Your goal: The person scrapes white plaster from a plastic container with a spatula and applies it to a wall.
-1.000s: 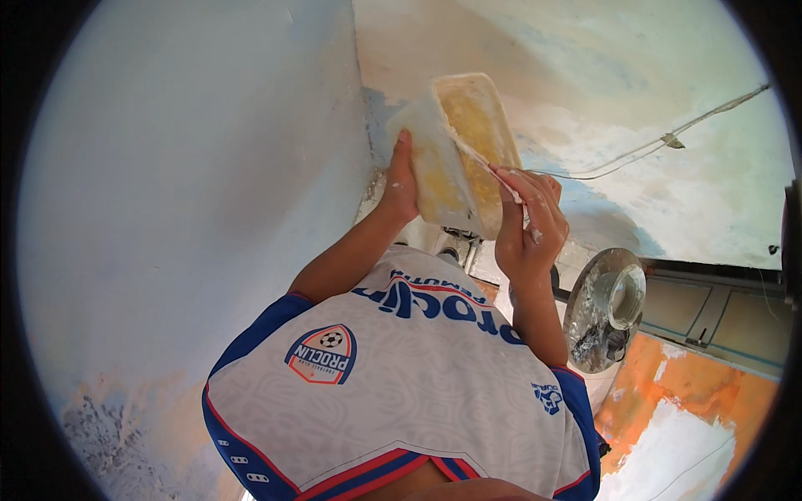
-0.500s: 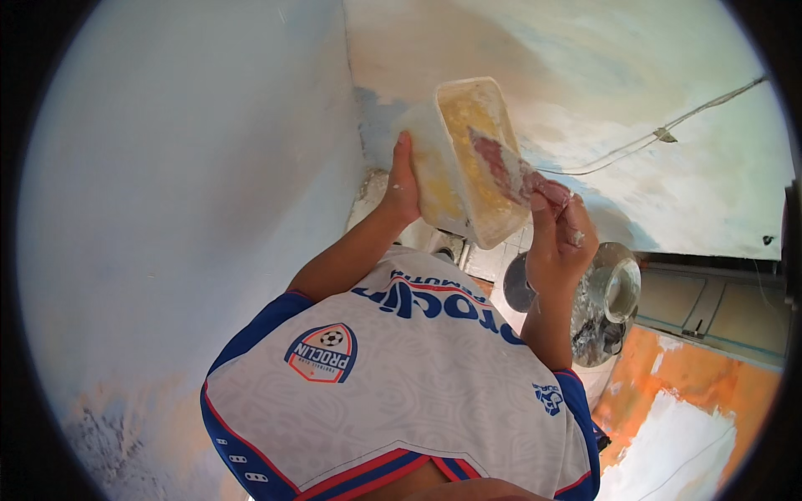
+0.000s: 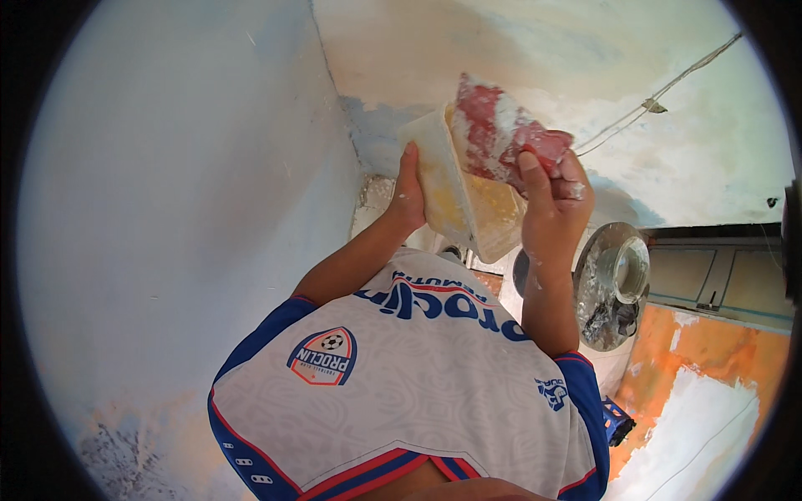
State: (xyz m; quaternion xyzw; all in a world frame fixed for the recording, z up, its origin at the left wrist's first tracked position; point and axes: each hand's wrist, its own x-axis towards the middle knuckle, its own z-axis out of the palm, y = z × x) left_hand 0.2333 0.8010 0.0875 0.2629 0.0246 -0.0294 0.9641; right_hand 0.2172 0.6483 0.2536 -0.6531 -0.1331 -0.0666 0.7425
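My left hand point(image 3: 408, 196) grips the side of a rectangular whitish plastic tub point(image 3: 441, 196), its thumb lying along the outer wall. The tub is tilted, with yellowish stains and smears on it. Between the thumb and fingers of my right hand point(image 3: 555, 196) is a red putty scraper point(image 3: 480, 121), coated in patches with white paste. The scraper's blade is raised in front of the tub's opening and hides part of the inside. Flecks of white paste stick to my right fingers.
A pale plastered wall point(image 3: 192, 209) rises close on the left and meets a patchy wall point(image 3: 418, 50) ahead. A cable point(image 3: 660, 94) runs along that wall. Lower right stand a smeared round surface with a pale bowl point(image 3: 631, 271) and a peeling orange panel point(image 3: 710, 351).
My right hand has lifted the scraper out of the tub and turned its broad, paste-smeared face into view. The tub has tipped and dropped slightly, still in my left hand.
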